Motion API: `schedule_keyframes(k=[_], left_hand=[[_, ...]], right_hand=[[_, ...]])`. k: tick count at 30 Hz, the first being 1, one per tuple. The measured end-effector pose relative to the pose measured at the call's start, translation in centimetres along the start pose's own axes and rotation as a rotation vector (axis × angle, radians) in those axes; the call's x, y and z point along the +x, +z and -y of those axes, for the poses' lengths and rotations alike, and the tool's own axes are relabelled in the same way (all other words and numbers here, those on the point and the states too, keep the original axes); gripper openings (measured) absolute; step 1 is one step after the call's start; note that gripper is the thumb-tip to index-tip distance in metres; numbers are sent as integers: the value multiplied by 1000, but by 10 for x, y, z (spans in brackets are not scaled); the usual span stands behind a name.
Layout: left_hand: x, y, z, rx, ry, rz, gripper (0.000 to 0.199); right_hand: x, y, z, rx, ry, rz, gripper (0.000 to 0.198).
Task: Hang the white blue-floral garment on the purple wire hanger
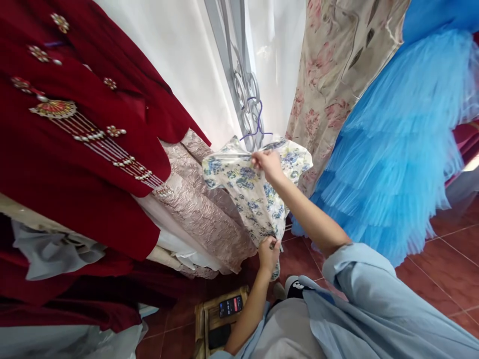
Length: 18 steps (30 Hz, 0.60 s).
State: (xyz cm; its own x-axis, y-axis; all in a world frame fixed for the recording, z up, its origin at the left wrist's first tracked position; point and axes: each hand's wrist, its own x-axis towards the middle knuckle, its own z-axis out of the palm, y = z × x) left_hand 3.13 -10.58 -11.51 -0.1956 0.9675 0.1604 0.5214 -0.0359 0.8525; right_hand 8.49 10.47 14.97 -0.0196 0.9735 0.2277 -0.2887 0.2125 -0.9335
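Note:
A small white garment with blue flowers (245, 182) hangs in front of me on a purple wire hanger (258, 130). My right hand (267, 163) pinches its cloth at the neckline, just below the hanger; the fingers are slightly blurred. Lower down, my left hand (268, 252) is closed round the narrow bottom of the same garment. Between the two hands the cloth hangs creased. Both short sleeves spread out to the sides.
Grey metal chain links (241, 87) run above the hanger. Red garments with beaded trim (112, 164) and a pink textured dress (202, 209) hang left; a floral cloth (318, 75) and a blue tulle dress (381, 149) hang right. A phone (231, 306) rests on a wooden piece (200, 319) below.

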Motion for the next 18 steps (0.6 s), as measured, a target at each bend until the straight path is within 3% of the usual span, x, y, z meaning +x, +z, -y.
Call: schedule_keyframes(k=[6,8,10,12,15,18], left_hand=[[-9,19,-5,33,36,118,21],[-3,11,-4,36,59,157,18],[16,-13,-15,10,140,107,15],[48,-51,-43,-15,288,-53,17],[116,-116,-117,24,537,-311,25],[184,-161,-196,74,736,-258,30]], right_hand=[[46,5,38,-58,-138,-52,25],[44,0,41,-62,-162,-38,23],[36,-7,43,-70,-163,2,21],[24,-14,44,-85,-150,45,19],[7,-20,43,-107,-141,76,18],[-3,-22,43,-147,-150,62,17]])
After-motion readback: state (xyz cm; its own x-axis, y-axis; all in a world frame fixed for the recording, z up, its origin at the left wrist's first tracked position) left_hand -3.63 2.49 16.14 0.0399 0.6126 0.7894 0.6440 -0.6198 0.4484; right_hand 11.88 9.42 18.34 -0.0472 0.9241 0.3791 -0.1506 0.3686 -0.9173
